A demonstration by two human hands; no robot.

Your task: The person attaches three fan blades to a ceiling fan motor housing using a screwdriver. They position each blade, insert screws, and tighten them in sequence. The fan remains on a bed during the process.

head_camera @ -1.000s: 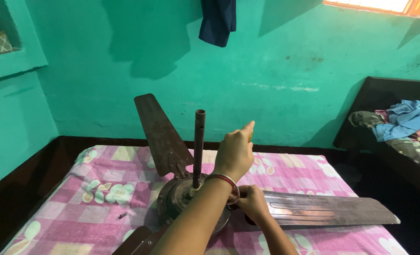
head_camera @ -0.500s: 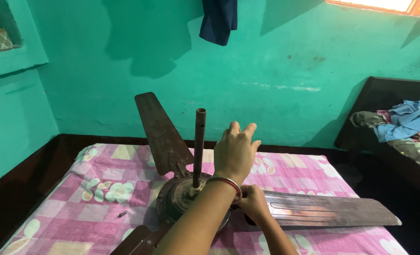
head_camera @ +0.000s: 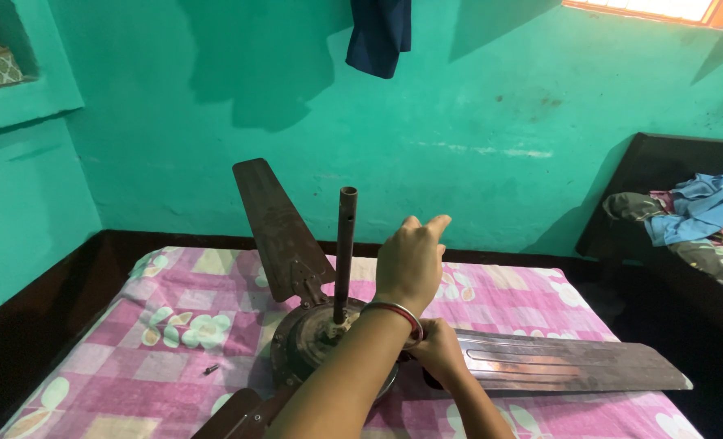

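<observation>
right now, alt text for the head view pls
A dismantled ceiling fan lies on a pink checked bed in a teal room. The left hand hovers above its motor; the right hand grips a blade's base.

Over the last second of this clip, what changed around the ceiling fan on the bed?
The left hand, raised over the fan motor, went from one finger pointing up to loosely extended fingers, gripping nothing. The right hand stayed at the root of the right-side blade. The downrod, the other blades and the pink bedsheet did not move.
</observation>
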